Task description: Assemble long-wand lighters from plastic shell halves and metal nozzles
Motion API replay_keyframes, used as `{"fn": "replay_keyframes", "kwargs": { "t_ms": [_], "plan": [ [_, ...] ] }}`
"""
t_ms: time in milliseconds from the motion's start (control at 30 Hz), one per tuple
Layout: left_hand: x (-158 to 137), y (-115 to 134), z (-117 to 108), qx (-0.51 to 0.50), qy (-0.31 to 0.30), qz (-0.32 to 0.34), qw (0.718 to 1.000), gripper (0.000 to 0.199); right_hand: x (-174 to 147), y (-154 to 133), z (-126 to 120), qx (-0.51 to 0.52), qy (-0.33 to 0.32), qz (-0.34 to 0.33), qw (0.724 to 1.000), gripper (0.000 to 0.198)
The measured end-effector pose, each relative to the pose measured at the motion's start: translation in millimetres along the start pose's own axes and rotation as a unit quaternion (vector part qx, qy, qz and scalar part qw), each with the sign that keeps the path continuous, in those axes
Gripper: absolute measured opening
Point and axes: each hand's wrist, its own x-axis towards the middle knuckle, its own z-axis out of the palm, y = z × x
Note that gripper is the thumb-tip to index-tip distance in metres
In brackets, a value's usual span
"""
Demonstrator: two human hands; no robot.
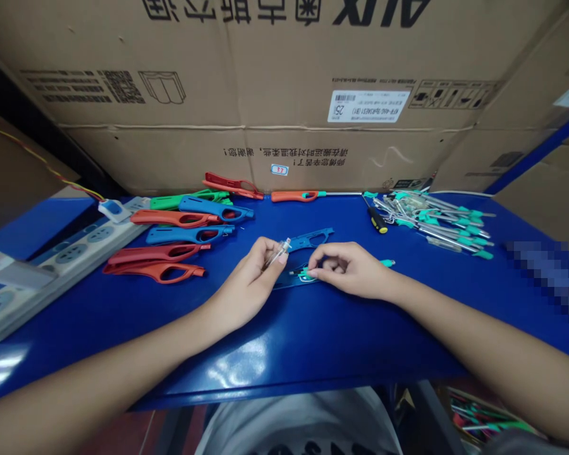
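With the clock centred between your hands, your right hand [344,268] covers much of the green-fitted piece [303,273] and the near blue shell [287,284]; your left hand [258,268] hides one end of the far blue shell [303,242] at twelve. A pixelated patch [552,272] at three is unreadable, and the power strip [83,243] at nine is cut off. Around you on the surface [246,354], coloured handles [171,218] lie at ten, an orange lighter [289,197] at twelve, a screwdriver [376,220] at two, metal rods [436,229] just past it; upright cardboard [265,95] blocks the far side. Your left grip is closed on a clear tube [275,254] tilted toward one; your right fingers curl, thumb and forefinger meeting at the green-fitted piece, but you cannot tell whether they grip it.
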Motion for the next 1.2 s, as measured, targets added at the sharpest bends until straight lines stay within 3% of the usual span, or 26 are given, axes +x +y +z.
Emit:
{"fn": "replay_keyframes", "kwargs": {
  "t_ms": [133,400,833,1200],
  "plan": [
    [-0.3,4.9,0.2,0.009,-0.04,0.009,0.999,0.028,2.5,7.2,-3.3,0.139,-0.03,0.092,0.986,0.034],
    [2.9,2.9,3.4,0.027,-0.051,0.033,0.998,0.029,4.0,7.8,-7.1,0.155,-0.038,0.004,0.987,0.023],
    [3.0,6.1,2.7,0.052,-0.068,0.034,0.996,0.03,4.6,12.1,-9.1,0.185,-0.018,0.053,0.981,0.033],
    [2.3,5.5,2.0,0.05,-0.077,0.044,0.995,0.028,5.9,9.9,-8.6,0.182,-0.021,0.03,0.983,0.031]
  ]
}}
